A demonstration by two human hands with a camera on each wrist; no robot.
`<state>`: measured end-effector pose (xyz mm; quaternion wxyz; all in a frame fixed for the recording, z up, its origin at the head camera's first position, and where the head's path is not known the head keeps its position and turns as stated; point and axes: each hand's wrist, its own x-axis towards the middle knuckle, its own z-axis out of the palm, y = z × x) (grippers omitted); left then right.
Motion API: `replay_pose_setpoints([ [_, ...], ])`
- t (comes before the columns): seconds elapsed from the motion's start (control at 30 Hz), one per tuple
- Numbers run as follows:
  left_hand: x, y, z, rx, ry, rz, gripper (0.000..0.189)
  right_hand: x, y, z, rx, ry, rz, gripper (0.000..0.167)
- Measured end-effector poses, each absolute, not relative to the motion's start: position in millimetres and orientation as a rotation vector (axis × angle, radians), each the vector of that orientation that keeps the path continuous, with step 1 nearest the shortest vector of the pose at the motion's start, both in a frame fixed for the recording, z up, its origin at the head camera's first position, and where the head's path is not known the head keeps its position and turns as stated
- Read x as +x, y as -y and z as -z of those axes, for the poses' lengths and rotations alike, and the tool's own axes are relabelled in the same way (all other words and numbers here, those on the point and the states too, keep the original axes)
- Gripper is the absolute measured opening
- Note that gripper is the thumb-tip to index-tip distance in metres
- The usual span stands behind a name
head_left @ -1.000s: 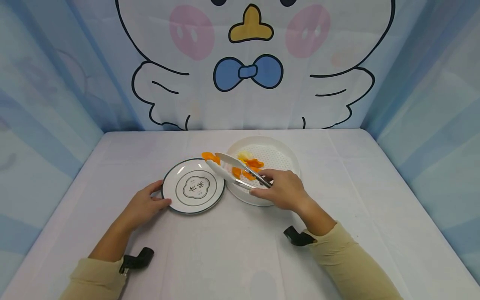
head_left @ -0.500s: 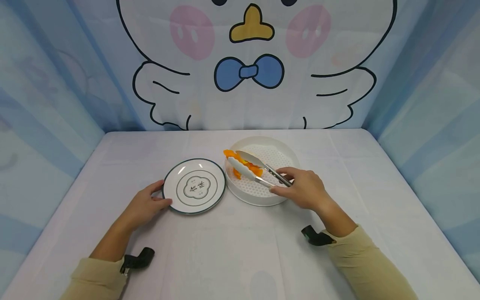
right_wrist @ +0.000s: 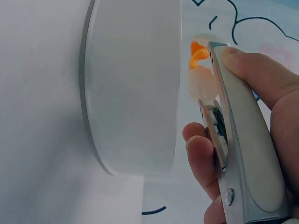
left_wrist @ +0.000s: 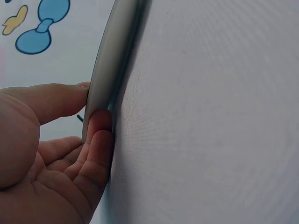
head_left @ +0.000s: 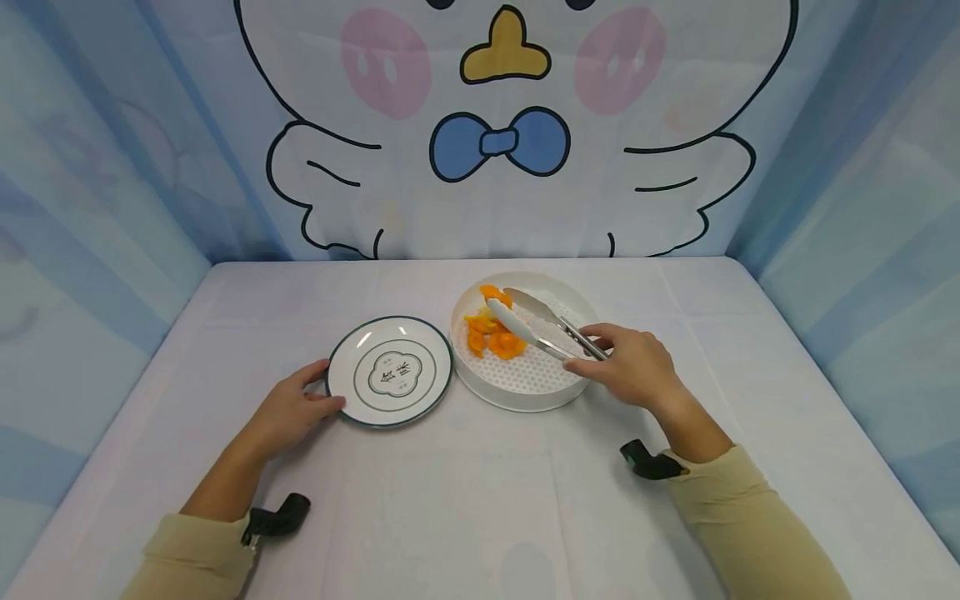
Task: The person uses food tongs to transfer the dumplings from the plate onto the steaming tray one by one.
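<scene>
My left hand [head_left: 288, 412] holds the left edge of a round white plate [head_left: 423, 390] with a dark rim and a printed centre. The left wrist view shows the thumb above the rim and fingertips [left_wrist: 99, 147] tucked beneath it. With its thumb and fingers, my right hand [head_left: 633, 367] grips a pair of metal tongs [head_left: 514, 321] with pale tips. An orange food piece [head_left: 491, 292] is at the tongs' tips, over the far left of a round white dish [head_left: 525, 402] with a perforated bottom. Several more orange pieces [head_left: 506, 344] and a yellowish bit lie in that dish.
The plate and the dish stand side by side on a white cloth-covered table [head_left: 450, 500]. Patterned curtains [head_left: 97, 208] hang at the sides and a cartoon-printed sheet [head_left: 495, 217] rises behind. A black wrist camera [head_left: 648, 460] sticks out from each cuff.
My right hand has carried the tongs and the orange piece rightward, from over the plate's far right edge to over the dish. The left hand and the plate have stayed put.
</scene>
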<state>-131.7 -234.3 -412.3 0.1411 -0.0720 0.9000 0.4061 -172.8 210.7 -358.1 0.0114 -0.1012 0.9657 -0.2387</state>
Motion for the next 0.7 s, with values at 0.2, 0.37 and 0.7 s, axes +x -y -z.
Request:
replay_pose_setpoints([
  [0.2, -131.2, 234.5, 412.1, -0.218, -2.598, -1.173, 0.083, -176.6, -214.4, 358.0, -0.215, -3.015, 0.646, 0.067],
  [0.37, -130.9, 233.6, 411.9, -0.221, -2.591, -1.180, 0.082, -178.4, -214.4, 357.9, -0.200, -3.031, 0.583, 0.069],
  [0.7, -131.3, 234.1, 410.6, -0.224, -2.595, -1.164, 0.083, -178.4, -215.8, 353.4, -0.154, -3.045, 0.474, 0.069],
])
